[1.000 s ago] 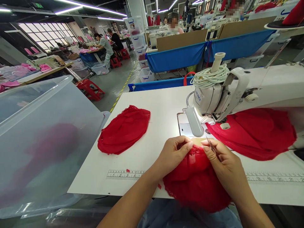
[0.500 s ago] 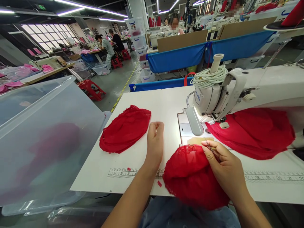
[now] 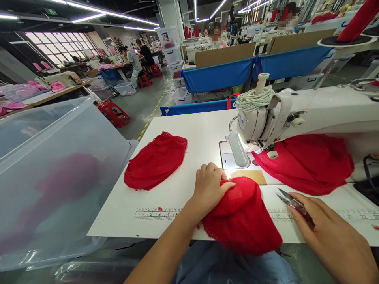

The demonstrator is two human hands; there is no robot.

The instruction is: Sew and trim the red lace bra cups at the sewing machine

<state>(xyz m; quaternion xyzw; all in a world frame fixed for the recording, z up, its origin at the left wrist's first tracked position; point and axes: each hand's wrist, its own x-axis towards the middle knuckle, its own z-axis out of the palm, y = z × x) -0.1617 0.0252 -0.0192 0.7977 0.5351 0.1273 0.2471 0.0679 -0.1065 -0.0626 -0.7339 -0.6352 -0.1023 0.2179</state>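
Note:
A red fabric piece (image 3: 241,219) with a lacy edge hangs over the front edge of the white table (image 3: 166,122). My left hand (image 3: 209,187) pinches its upper left edge between thumb and fingers. To the right, apart from the fabric, my right hand (image 3: 328,232) holds thread snips (image 3: 293,201), their two blades spread and pointing left. Another red fabric piece (image 3: 156,161) lies at the table's left. More red fabric (image 3: 310,163) is heaped under the arm of the white sewing machine (image 3: 310,110), behind my right hand.
A translucent plastic bin (image 3: 59,185) stands against the table's left side. A printed ruler (image 3: 156,215) runs along the front edge, with small red scraps near it. Across the way, people sit at machines behind a blue cloth (image 3: 219,75). A red stool (image 3: 112,112) stands on the floor.
My left hand has moved right and taken hold of the fabric's edge. My right hand has let go of the fabric and moved right and down, bringing the snips into clear view.

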